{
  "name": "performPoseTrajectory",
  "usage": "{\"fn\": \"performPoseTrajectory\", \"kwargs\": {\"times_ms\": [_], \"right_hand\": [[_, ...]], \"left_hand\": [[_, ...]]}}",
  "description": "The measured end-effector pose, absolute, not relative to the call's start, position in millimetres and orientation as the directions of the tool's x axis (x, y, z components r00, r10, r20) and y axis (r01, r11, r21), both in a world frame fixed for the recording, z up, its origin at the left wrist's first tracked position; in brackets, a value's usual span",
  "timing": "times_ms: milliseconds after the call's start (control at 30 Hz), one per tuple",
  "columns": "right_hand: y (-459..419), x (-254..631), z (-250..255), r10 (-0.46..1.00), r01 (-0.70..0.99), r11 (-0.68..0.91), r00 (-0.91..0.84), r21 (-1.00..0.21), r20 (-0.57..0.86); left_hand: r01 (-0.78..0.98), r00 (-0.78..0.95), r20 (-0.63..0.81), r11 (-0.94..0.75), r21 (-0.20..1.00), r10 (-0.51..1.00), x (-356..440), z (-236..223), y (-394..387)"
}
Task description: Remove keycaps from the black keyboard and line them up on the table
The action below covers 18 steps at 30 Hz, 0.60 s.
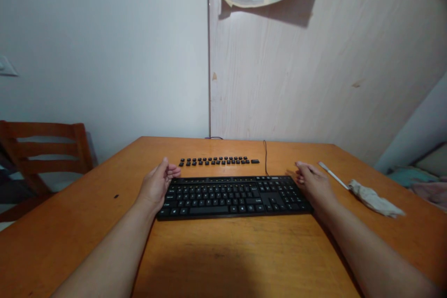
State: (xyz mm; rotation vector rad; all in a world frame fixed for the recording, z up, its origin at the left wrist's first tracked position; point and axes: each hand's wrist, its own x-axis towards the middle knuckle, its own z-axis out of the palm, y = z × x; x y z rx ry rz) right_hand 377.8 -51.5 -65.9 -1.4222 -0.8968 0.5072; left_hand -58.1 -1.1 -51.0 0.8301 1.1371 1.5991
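Note:
A black full-size keyboard (pixel 218 199) lies flat on the wooden table, its long side facing me. My left hand (pixel 158 185) rests at its left end, thumb up and fingers loosely stretched by the back left corner. At the back right corner is my right hand (pixel 310 180), fingers partly bent and apart, with nothing seen in them. Behind the keyboard, loose black keycaps (pixel 218 162) stand in two rows, with one wider keycap (pixel 255 161) at the right end. The keyboard's top strip shows pale spots where keys would sit.
A white-handled brush (pixel 333 175) and a crumpled pale cloth (pixel 375 199) lie on the right of the table (pixel 223 260). One small black piece (pixel 116 196) is at the left. The keyboard's cable (pixel 266 156) runs to the back edge. A wooden chair (pixel 45 149) stands left.

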Motion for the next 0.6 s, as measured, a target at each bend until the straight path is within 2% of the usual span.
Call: {"fn": "performPoseTrajectory", "kwargs": {"times_ms": [133,333,600], "right_hand": [[-53.4,385.1,-56.4,0.675,0.272,0.104,0.687,-0.957,0.269],[-61.9,380.7,-35.5,0.74,0.398,0.151,0.561,-0.905,0.37],[-62.6,331.0,-2.5,0.916,0.296,0.14,0.323,-0.945,0.237]], "left_hand": [[-0.314,-0.281,-0.011,-0.081,0.946,0.96,-57.7,-49.8,-0.8],[-0.348,-0.273,-0.027,-0.073,0.935,0.962,-58.6,-50.0,1.3],[-0.46,-0.257,-0.046,-0.08,0.884,0.965,-62.0,-47.0,0.9]]}}
